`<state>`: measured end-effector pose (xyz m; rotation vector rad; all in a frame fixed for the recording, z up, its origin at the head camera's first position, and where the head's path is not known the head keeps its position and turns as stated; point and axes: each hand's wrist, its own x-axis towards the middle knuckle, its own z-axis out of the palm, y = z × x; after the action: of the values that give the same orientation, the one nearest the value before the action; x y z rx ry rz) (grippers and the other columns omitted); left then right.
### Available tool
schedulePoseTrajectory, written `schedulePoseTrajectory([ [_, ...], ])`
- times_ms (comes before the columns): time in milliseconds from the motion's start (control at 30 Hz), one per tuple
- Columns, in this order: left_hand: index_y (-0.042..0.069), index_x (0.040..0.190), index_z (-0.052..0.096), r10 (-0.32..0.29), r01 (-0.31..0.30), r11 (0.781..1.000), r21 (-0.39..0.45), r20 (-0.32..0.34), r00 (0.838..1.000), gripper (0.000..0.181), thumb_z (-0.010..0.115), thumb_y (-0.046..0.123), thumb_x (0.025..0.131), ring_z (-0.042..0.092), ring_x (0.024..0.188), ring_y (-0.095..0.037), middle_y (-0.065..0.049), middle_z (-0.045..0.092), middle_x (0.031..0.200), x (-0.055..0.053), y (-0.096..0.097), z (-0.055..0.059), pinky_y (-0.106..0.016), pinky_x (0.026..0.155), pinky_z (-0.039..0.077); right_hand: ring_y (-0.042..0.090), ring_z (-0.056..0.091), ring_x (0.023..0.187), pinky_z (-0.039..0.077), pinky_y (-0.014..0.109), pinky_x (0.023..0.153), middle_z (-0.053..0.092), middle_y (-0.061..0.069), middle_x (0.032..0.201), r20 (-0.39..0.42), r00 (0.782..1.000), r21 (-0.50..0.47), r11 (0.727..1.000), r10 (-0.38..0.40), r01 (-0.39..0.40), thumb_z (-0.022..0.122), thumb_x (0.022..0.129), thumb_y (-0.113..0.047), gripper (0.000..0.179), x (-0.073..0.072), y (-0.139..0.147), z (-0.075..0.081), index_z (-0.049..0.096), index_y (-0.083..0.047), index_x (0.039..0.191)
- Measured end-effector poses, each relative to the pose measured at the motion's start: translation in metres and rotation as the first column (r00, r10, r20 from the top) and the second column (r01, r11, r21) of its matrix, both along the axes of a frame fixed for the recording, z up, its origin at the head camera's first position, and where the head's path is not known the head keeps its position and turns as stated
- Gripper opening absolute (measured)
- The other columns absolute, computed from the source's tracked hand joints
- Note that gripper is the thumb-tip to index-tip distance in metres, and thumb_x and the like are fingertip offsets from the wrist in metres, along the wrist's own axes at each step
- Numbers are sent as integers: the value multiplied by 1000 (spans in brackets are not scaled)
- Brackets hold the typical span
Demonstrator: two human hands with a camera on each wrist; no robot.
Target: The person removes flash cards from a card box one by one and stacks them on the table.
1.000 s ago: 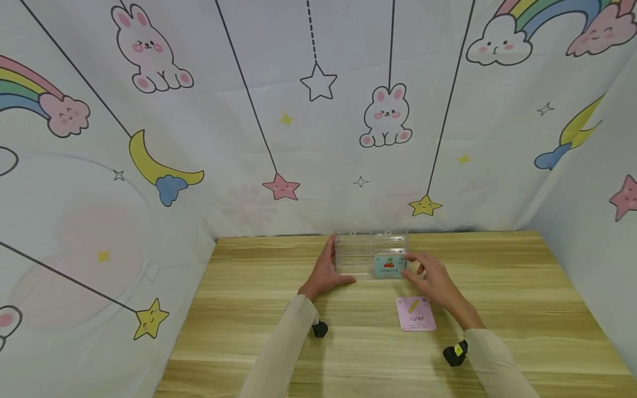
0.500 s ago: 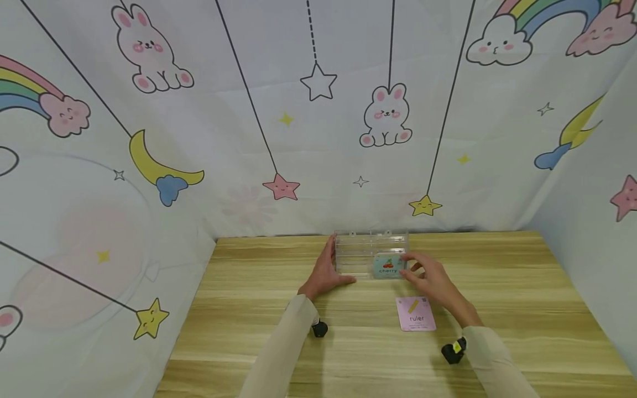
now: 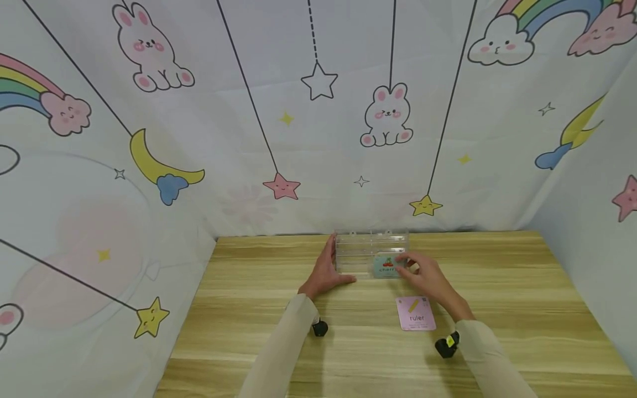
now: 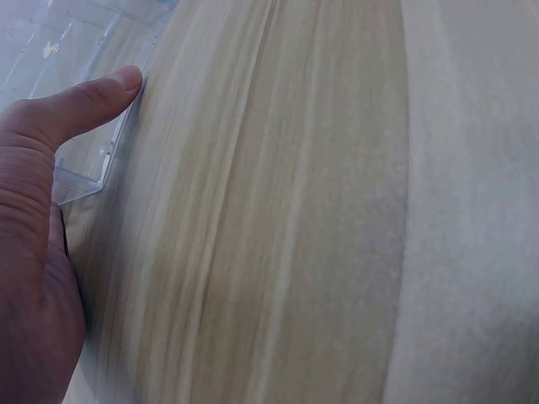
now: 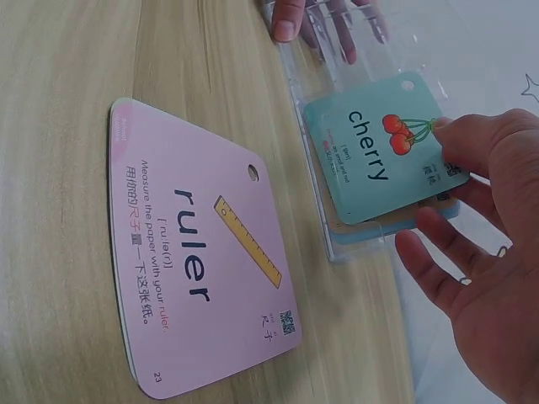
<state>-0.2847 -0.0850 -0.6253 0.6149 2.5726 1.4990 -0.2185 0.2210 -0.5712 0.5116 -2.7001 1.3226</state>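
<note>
A clear plastic rack (image 3: 354, 250) with tiers stands at the back of the table. My left hand (image 3: 324, 275) holds its left side, and in the left wrist view the thumb (image 4: 99, 101) lies over its front edge. A light-green cherry flashcard (image 5: 362, 151) leans in the lower right part of the rack. My right hand (image 3: 428, 276) pinches this card at its right edge, with the thumb on its printed face. Behind it in the right wrist view shows the edge of a blue card (image 5: 379, 231). My other right fingertips are partly hidden.
A pink ruler flashcard (image 3: 416, 314) lies face up on the wooden table (image 3: 249, 331), in front of the rack and near my right forearm. Right behind the rack hangs a white cloth (image 3: 318, 143) printed with rabbits and stars.
My right hand has moved slightly left over the cherry flashcard and now covers more of its right side. The left hand, the rack and the ruler flashcard stay in place.
</note>
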Motion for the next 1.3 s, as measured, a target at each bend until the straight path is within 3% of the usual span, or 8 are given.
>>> schedulePoseTrajectory([
  [167,11,167,3,1,-1,1000,-3,-1,1000,135,98,24,73,24,155,-21,-10,16,172,-1,0,0,-33,123,29,24,61,95,57,31,70,71,8,113,-20,1000,0,1000,-1,1,74,97,-10,21,-1,-1,4,72,-5,118],
  [433,11,167,3,-6,6,1000,-3,-1,1000,135,98,24,73,24,155,-19,-5,14,173,-3,1,-2,-31,122,29,26,63,97,58,30,71,69,11,118,-46,998,15,999,-40,41,77,95,-10,28,-3,-2,11,70,-5,122],
  [667,17,168,1,-15,15,1000,4,-8,1000,137,99,24,72,24,155,-19,-6,15,172,-3,1,-4,-31,123,29,26,66,101,61,31,75,70,11,121,-71,996,-19,999,-52,50,79,93,-8,34,-1,-2,17,70,-6,125],
  [933,13,168,3,-10,10,1000,9,-1,1000,136,99,25,72,26,155,-21,-7,16,172,-3,0,-4,-33,122,30,29,71,97,63,36,79,67,13,127,-53,998,-57,998,-33,30,78,94,-7,39,2,3,24,67,-7,131],
  [1300,12,167,2,-7,7,1000,9,-6,1000,135,98,22,73,26,155,-23,-10,17,172,0,1,0,-36,123,30,26,72,91,62,28,75,65,15,129,-102,995,-52,999,-9,4,80,90,-1,47,12,14,33,65,-6,135],
])
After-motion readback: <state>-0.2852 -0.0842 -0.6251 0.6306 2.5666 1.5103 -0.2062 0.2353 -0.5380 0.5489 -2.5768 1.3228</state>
